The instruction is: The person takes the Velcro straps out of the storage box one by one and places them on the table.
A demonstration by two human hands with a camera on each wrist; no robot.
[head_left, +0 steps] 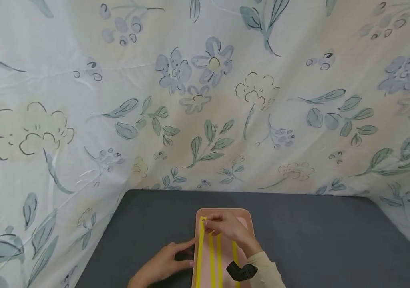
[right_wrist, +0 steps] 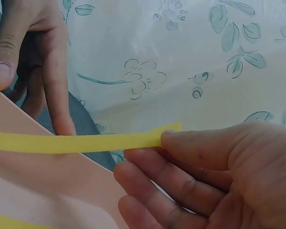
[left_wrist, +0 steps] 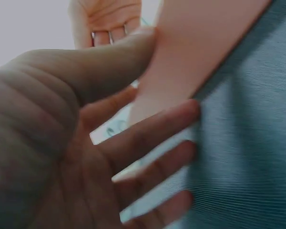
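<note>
On the table stands a pink tray [head_left: 223, 210] holding several yellow strips [head_left: 212, 260]. My right hand [head_left: 230, 230] is over the tray's far part, pinching the end of one flat yellow strip [right_wrist: 76, 144] between thumb and fingers. In the right wrist view this strip's held end is lifted above the tray's rim, and it runs off to the left. Beside the tray's left edge, my left hand [head_left: 165, 262] has its fingers extended and its fingertips at the tray's side wall [left_wrist: 195, 43]. No strip shows in the left hand.
A dark grey tabletop [head_left: 316, 240] surrounds the tray. Pale fabric [head_left: 205, 140] printed with flowers and leaves hangs behind and at both sides. A black curved device [head_left: 241, 272] sits at my right wrist, covering part of the tray.
</note>
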